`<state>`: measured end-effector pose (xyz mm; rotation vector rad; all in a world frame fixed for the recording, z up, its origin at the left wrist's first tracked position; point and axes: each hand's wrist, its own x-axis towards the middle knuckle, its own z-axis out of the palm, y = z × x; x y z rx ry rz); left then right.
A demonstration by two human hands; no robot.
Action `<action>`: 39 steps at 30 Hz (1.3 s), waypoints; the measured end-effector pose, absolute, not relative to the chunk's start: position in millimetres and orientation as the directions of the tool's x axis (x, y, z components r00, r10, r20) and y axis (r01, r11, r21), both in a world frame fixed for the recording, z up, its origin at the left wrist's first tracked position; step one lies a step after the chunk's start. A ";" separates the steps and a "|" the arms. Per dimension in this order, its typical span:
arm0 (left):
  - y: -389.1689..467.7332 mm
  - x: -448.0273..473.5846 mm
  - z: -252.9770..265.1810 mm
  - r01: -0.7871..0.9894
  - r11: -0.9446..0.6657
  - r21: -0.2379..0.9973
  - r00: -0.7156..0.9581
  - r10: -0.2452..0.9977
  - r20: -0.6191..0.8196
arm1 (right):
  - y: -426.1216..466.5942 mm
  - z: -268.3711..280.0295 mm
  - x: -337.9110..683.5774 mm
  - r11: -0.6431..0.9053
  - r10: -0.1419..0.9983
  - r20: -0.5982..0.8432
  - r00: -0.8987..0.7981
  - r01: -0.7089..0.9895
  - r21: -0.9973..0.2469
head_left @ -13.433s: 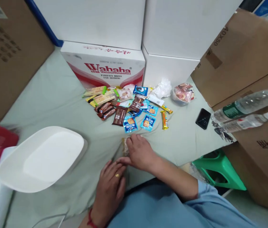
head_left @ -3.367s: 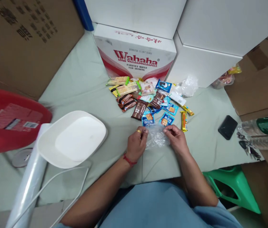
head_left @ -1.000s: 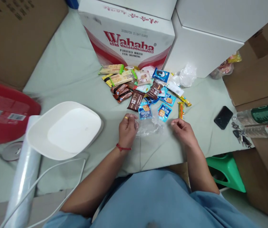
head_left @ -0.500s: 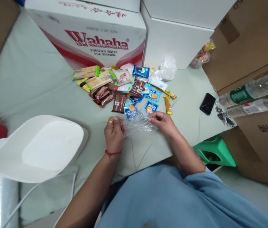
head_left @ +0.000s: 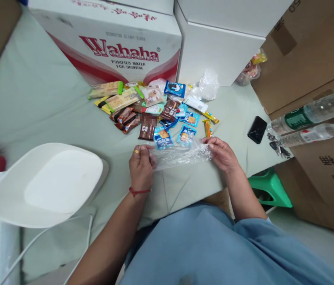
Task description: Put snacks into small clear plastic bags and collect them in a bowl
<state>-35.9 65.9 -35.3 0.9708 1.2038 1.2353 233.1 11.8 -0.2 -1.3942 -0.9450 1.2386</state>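
Note:
A clear plastic bag (head_left: 178, 157) is stretched sideways between my two hands, low over the near part of the table. My left hand (head_left: 141, 164) pinches its left end; a ring and a red cord bracelet show on that side. At the other end my right hand (head_left: 221, 154) grips the bag between thumb and fingers. Just beyond lie blue snack packets (head_left: 163, 137) and a brown cocoa packet (head_left: 147, 131), part of a heap of small wrapped snacks. The bag's near edge partly overlaps the closest blue packets.
A Wahaha carton (head_left: 116, 47) and a white box (head_left: 217, 51) stand behind the snacks. Left is a white scale with a tray (head_left: 9, 190) and its cable. A phone (head_left: 257, 129), keys (head_left: 279, 149) and plastic bottles (head_left: 315, 111) lie right. Crumpled clear plastic (head_left: 210, 85) sits behind.
My right hand has moved to the right, drawing the clear plastic bag out wider. My left hand stays nearly in place with its grip on the other end.

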 end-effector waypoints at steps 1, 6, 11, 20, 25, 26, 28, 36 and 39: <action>65.9 -35.9 -35.2 -0.158 0.121 0.980 -0.057 0.990 -0.132 | 10.7 2.6 234.2 -0.161 0.978 -0.165 0.126 -0.039 -0.986; 65.9 -36.6 -37.7 -0.155 0.125 0.980 -0.032 0.991 -0.131 | 16.4 12.6 232.7 -0.059 0.994 -0.081 -0.073 0.270 -0.961; 66.1 -37.4 -38.3 -0.150 0.136 0.979 -0.024 0.990 -0.141 | 31.7 0.6 220.1 -0.021 0.996 -0.062 -0.068 0.485 -0.874; 66.7 -37.3 -38.6 -0.193 0.144 0.971 -0.022 0.988 -0.151 | 28.4 -2.5 224.7 -0.233 0.971 -0.232 0.059 0.009 -0.972; 65.8 -37.3 -36.4 -0.200 0.164 0.966 0.004 0.986 -0.167 | 23.9 -3.0 231.6 -0.251 0.963 -0.254 0.093 -0.039 -0.967; 66.0 -37.4 -36.7 -0.210 0.161 0.964 -0.001 0.986 -0.165 | 23.9 -3.9 232.7 -0.243 0.963 -0.246 0.111 -0.042 -0.969; 66.6 -37.6 -37.9 -0.232 0.153 0.960 -0.013 0.987 -0.161 | 23.9 -5.3 234.9 -0.226 0.962 -0.231 0.143 -0.050 -0.973; 66.7 -36.1 -37.7 -0.271 0.169 0.948 -0.043 0.981 -0.187 | 18.8 -3.3 249.1 -0.194 0.945 -0.208 0.253 -0.080 -0.978; 66.5 -36.4 -38.6 -0.288 0.151 0.946 -0.081 0.980 -0.181 | 16.4 0.8 256.3 -0.131 0.938 -0.155 0.309 -0.096 -0.987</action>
